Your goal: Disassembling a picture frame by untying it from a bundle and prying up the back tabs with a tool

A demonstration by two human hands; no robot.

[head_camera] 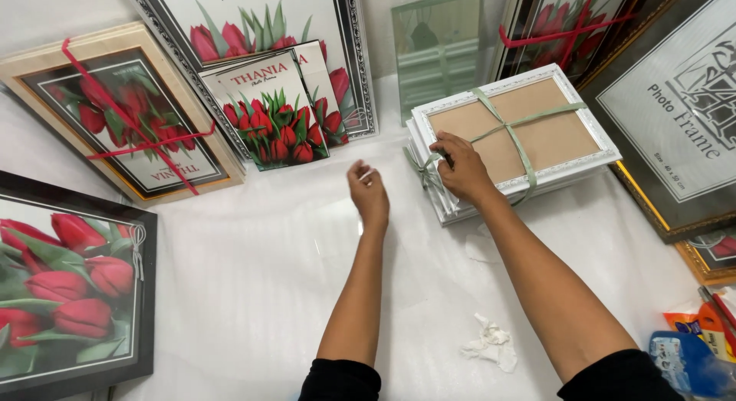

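While the person leans over a white table (253,294), two bare hands are out in front.

Right hand: the right hand (460,169) rests on the near left corner of a stack of white picture frames (586,152). Its fingers are curled shut around the green ribbon (515,140) at that corner.

Left hand: the left hand (369,192) hangs in the air at about 9 o'clock from the stack, just beside it but not touching it. Its fingers are loosely bent, and something small and pale sits between the fingertips. I think it may be a bit of ribbon or paper, but it is too small to tell.

Stack: the white frames lie flat with the brown back of the top one facing up. The green ribbon crosses over it both ways. The stack sits at about 1 o'clock from the middle of the table.

Glass: a bare pane of glass (438,52) leans on the wall at 11 o'clock from the stack.

Tulip pictures: small cards with red tulips (272,113) stand at 9 o'clock from the stack, well apart. A wooden frame tied with red ribbon (123,113) lies further left. A black frame (73,286) lies at 8 o'clock.

Paper: a crumpled white scrap (491,343) lies at 6 o'clock from the stack, between the two arms.
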